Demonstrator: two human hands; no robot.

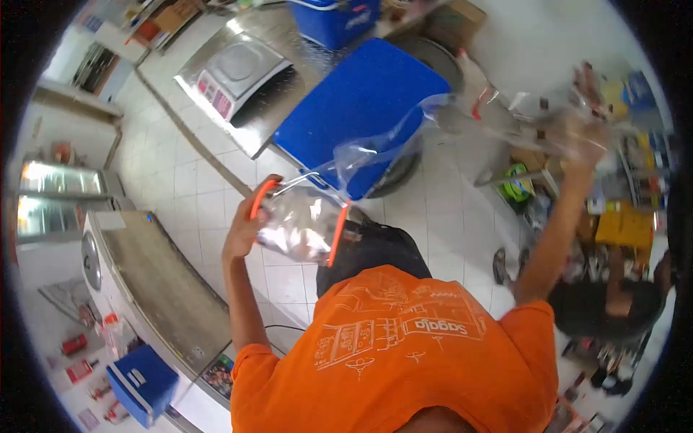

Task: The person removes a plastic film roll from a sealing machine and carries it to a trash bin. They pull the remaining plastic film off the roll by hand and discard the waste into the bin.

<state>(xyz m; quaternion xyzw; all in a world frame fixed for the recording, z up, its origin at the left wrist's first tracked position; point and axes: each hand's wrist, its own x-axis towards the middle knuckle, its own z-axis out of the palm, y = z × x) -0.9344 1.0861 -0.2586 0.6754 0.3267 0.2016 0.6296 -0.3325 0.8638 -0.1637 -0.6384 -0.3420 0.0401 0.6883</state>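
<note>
Left hand: this hand (244,225) is closed around the orange left end of what looks like a clear plastic roll (302,225).
Roll: held up in front of the body, at the near left of the blue board (361,108).
Film: a thin, twisted strip of clear film (354,155) goes from the roll to the far right, across the board in this view.
Right hand: this hand (586,143) is out to the right at the strip's far end. It is blurry, so I can't tell how tight it grips.
Trouble: the twisted film could stick to itself, or tear if pulled too hard. A loose left grip could let the roll slip.
</note>
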